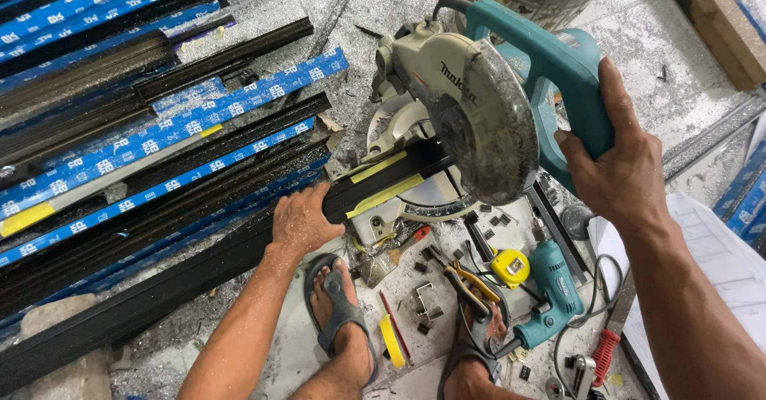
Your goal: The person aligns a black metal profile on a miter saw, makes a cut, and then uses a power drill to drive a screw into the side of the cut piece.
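Head view: left hand (299, 223) on black profile (383, 181); right hand (614, 169) around saw handle (562, 61)

Beneath your hands the floor (399, 1) is grey concrete, dusted with metal shavings. Left of your left hand (302, 223), long black and blue-taped profiles (159, 141) lie stacked in parallel. Between your two hands stands the miter saw (447, 129). Below your right hand (618, 165) lie a yellow tape measure (511, 267), a teal drill (553, 288), pliers with yellow grips (471, 284) and a red-handled tool (602, 356). Near your left hand, beside your sandalled foot, lies a yellow roll of tape (391, 340). Small black offcuts (423, 267) are scattered close by.
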